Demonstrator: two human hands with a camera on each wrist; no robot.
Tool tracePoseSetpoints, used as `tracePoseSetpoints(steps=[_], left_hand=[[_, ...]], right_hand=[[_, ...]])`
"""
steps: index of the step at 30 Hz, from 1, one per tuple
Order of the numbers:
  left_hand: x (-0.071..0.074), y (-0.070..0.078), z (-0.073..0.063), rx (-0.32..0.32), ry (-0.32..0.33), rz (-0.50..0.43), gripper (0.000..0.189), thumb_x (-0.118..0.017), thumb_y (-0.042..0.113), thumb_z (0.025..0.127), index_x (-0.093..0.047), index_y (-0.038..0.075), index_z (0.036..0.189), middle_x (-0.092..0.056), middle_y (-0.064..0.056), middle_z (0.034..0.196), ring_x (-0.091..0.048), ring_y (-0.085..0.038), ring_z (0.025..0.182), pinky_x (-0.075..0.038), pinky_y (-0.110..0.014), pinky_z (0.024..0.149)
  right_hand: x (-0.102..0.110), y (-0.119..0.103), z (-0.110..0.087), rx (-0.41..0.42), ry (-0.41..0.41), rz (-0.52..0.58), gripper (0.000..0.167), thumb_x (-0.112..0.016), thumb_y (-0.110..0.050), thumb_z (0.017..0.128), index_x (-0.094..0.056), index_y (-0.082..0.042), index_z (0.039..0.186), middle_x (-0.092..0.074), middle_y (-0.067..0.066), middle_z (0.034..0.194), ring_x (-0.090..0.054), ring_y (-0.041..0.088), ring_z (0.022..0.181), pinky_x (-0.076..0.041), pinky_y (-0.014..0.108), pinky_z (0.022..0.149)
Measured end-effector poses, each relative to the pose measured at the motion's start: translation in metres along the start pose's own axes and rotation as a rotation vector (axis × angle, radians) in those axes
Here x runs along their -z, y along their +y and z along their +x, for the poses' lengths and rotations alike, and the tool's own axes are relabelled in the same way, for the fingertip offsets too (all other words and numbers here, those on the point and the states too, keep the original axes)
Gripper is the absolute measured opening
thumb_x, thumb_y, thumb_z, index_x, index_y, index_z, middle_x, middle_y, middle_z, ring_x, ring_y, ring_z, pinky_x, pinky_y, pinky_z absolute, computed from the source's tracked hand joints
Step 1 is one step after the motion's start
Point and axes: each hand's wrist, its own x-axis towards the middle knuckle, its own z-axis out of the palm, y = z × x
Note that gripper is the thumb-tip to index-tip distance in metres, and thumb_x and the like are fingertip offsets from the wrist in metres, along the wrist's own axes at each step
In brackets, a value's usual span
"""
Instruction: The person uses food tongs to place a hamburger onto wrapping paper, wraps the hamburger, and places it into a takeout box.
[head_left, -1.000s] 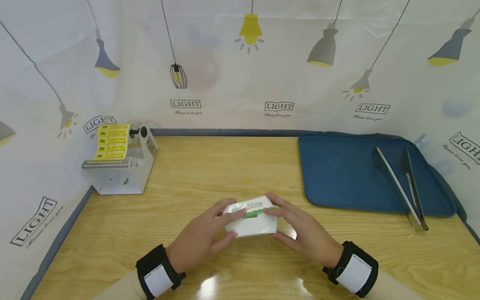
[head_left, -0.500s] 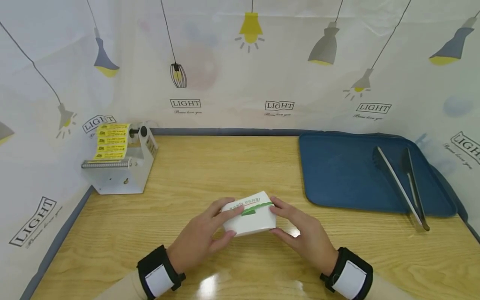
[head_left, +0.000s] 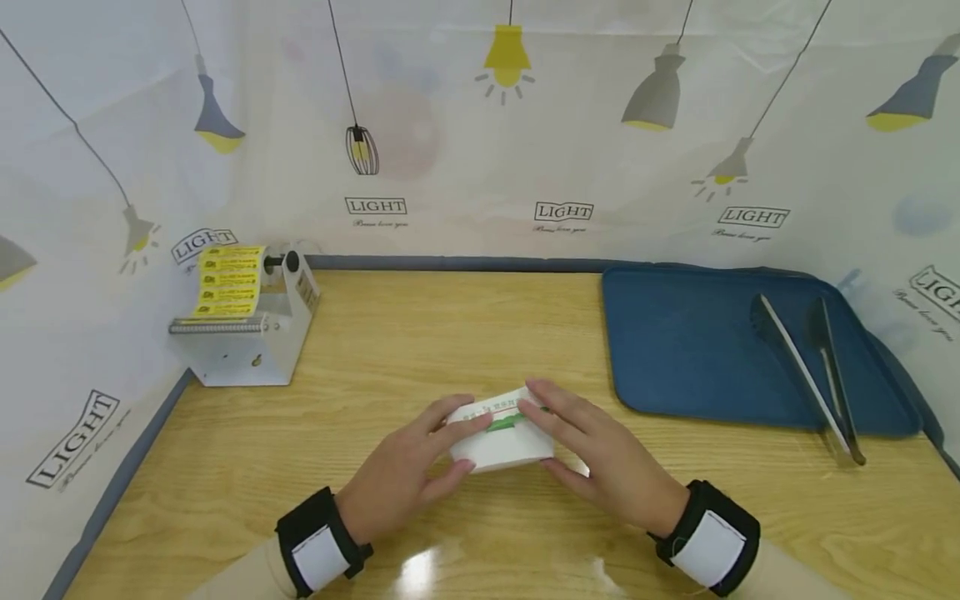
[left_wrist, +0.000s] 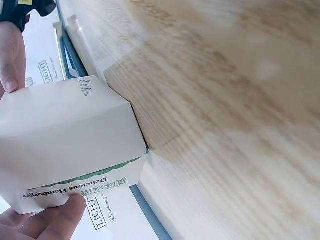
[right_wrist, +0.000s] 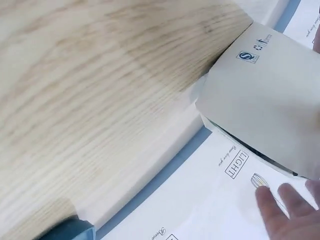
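Note:
A white hamburger box (head_left: 501, 450) with green print is held between both hands over the middle of the table's near part. My left hand (head_left: 401, 479) grips its left end, thumb low on the near side and fingers over the top. At the right end, my right hand (head_left: 615, 458) has its thumb near the lower corner and its fingers over the lid. The left wrist view shows "Delicious Hamburger" printed on the box (left_wrist: 75, 135). Seen from the right wrist, a dark narrow gap runs along one edge of the box (right_wrist: 265, 105).
A white dispenser (head_left: 247, 354) with a roll of yellow labels (head_left: 228, 283) stands at the back left. Metal tongs (head_left: 806, 375) lie across a blue tray (head_left: 675, 350) at the right, their ends past its near edge. A printed sheet (head_left: 442, 167) covers the walls behind.
My right hand's fingers shifted from the box's right side up over its lid. The box tilted a little, then settled back. My left hand keeps about the same hold.

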Motion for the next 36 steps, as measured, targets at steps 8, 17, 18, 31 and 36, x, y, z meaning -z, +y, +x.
tracePoseSetpoints(steps=[8, 17, 18, 31, 36], left_hand=[[-0.0003, -0.0013, -0.0001, -0.014, -0.016, 0.017, 0.048, -0.057, 0.034, 0.105, -0.049, 0.026, 0.152, -0.042, -0.004, 0.154, -0.058, -0.017, 0.118, -0.057, -0.034, 0.089], [-0.0012, -0.0021, -0.0015, -0.005, -0.041, 0.037, 0.052, -0.063, 0.028, 0.102, -0.049, 0.026, 0.151, -0.041, -0.004, 0.154, -0.059, -0.016, 0.110, -0.057, -0.032, 0.084], [-0.0014, -0.0021, -0.0016, -0.004, -0.042, 0.037, 0.051, -0.063, 0.028, 0.102, -0.049, 0.025, 0.151, -0.042, -0.004, 0.154, -0.059, -0.016, 0.110, -0.057, -0.032, 0.083], [-0.0008, -0.0020, -0.0017, -0.001, -0.052, 0.015, 0.052, -0.065, 0.028, 0.100, -0.050, 0.026, 0.151, -0.043, -0.007, 0.153, -0.059, -0.015, 0.105, -0.057, -0.031, 0.082], [-0.0016, -0.0026, -0.0023, -0.011, -0.051, 0.019, 0.053, -0.065, 0.027, 0.100, -0.049, 0.026, 0.151, -0.044, -0.009, 0.152, -0.060, -0.015, 0.103, -0.058, -0.031, 0.080]], right_hand=[[-0.0022, 0.0014, -0.0012, 0.054, -0.036, -0.022, 0.067, -0.076, -0.013, 0.092, -0.047, -0.012, 0.153, -0.041, 0.010, 0.158, -0.042, 0.031, 0.141, -0.054, 0.046, 0.098], [0.0060, 0.0038, 0.0046, 0.078, -0.127, -0.054, 0.080, -0.084, -0.008, 0.083, -0.046, -0.017, 0.153, -0.040, 0.010, 0.156, -0.037, 0.034, 0.146, -0.053, 0.045, 0.099], [0.0064, 0.0039, 0.0048, 0.079, -0.135, -0.046, 0.080, -0.083, -0.007, 0.084, -0.045, -0.017, 0.154, -0.039, 0.009, 0.158, -0.036, 0.035, 0.147, -0.053, 0.045, 0.099], [0.0012, 0.0021, 0.0019, 0.076, -0.165, -0.078, 0.073, -0.076, -0.011, 0.091, -0.042, -0.023, 0.155, -0.038, 0.009, 0.157, -0.039, 0.034, 0.144, -0.054, 0.044, 0.098], [-0.0001, 0.0012, 0.0026, 0.072, -0.173, -0.114, 0.073, -0.079, -0.010, 0.089, -0.046, -0.022, 0.153, -0.038, 0.011, 0.155, -0.040, 0.035, 0.143, -0.055, 0.043, 0.097]])
